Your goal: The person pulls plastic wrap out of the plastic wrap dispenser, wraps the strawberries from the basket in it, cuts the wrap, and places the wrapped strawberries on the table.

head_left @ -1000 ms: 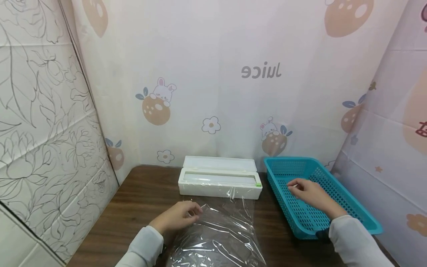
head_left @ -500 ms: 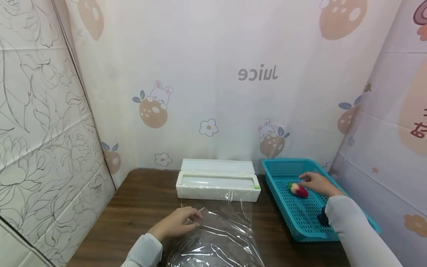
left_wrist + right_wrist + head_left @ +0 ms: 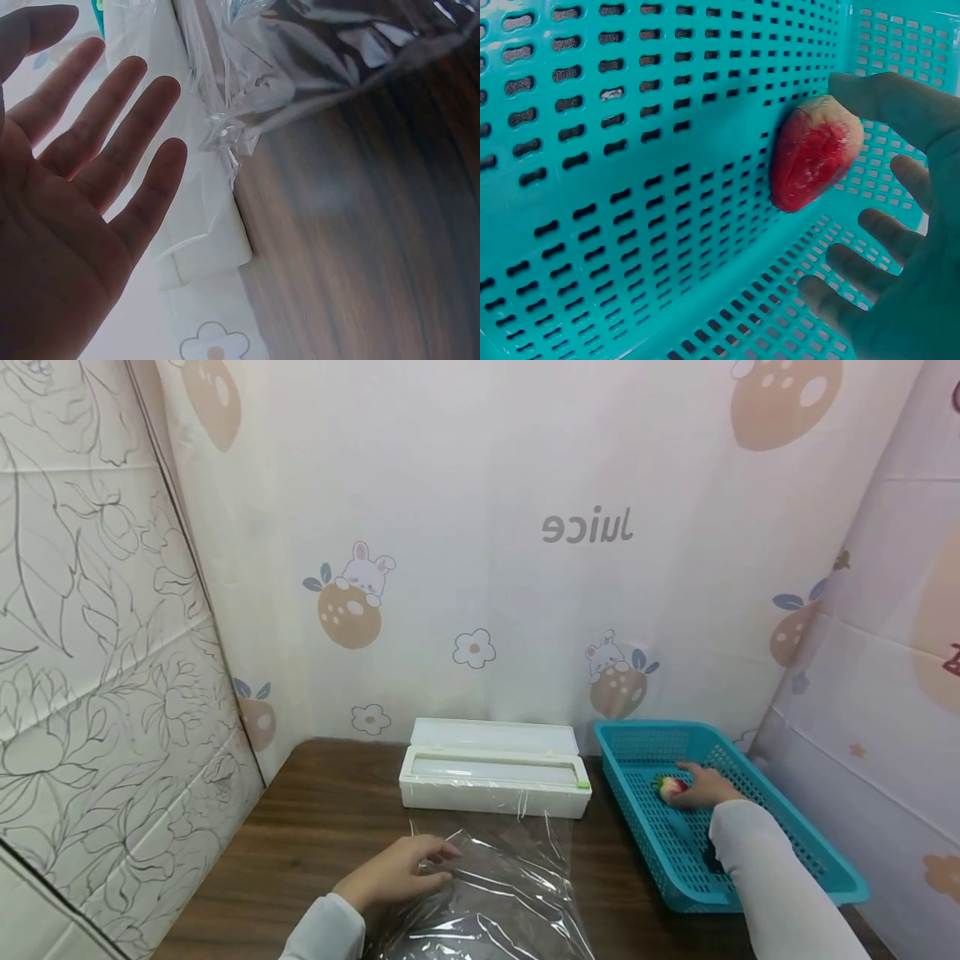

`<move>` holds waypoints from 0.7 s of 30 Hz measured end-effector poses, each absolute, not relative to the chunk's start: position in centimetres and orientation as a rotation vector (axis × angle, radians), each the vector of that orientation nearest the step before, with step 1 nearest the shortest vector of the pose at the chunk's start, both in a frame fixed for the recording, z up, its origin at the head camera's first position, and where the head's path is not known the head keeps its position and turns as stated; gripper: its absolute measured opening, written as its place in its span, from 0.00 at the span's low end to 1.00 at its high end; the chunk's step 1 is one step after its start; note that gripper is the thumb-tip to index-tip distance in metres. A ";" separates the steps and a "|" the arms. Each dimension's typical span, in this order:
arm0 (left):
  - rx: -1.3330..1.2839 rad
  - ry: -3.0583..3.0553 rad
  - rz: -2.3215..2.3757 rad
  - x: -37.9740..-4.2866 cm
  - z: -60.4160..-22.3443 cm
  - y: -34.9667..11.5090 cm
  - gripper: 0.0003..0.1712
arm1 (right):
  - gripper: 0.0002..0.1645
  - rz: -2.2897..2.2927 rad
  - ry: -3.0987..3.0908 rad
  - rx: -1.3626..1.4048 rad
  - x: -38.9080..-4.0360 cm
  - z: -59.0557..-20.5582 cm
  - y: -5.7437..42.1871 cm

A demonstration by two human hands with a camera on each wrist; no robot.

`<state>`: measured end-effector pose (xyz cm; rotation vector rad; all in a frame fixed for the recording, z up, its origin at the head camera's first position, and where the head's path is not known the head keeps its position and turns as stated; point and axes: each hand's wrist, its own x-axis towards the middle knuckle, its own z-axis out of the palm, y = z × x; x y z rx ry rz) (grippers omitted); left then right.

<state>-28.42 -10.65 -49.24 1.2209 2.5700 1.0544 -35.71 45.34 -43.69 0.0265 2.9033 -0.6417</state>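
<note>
My right hand (image 3: 707, 788) reaches down inside the teal perforated basket (image 3: 806, 839), right at a red and cream strawberry (image 3: 667, 787) with green leaves. From the right wrist view, the strawberry (image 3: 814, 157) lies on the basket floor; the thumb overlaps its pale end, and the other fingers are spread apart from it. My left hand (image 3: 401, 870) hovers with relaxed fingers beside the left edge of a clear sheet of cling film (image 3: 502, 902). In the left wrist view that hand (image 3: 71, 187) has its fingers spread and nothing in them.
A white cling film dispenser (image 3: 491, 797) with its lid raised stands at the back of the brown wooden table (image 3: 300, 827). The film runs from it toward the front edge. Patterned cloth walls (image 3: 480, 568) close off the back and both sides.
A strawberry, not visible in the first frame, lies in the basket from the second. My right hand has moved lower into the basket and over to the strawberry. My left hand stays nearly still.
</note>
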 end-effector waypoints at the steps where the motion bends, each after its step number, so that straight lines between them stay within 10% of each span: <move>1: 1.225 2.572 1.049 -28.3 -49.3 -10.7 0.19 | 0.54 -0.639 2.899 0.038 -35.8 -43.9 45.4; 21: 1.178 2.564 1.105 -28.0 -49.0 -12.1 0.18 | 0.56 -0.608 2.930 0.138 -37.8 -48.0 45.0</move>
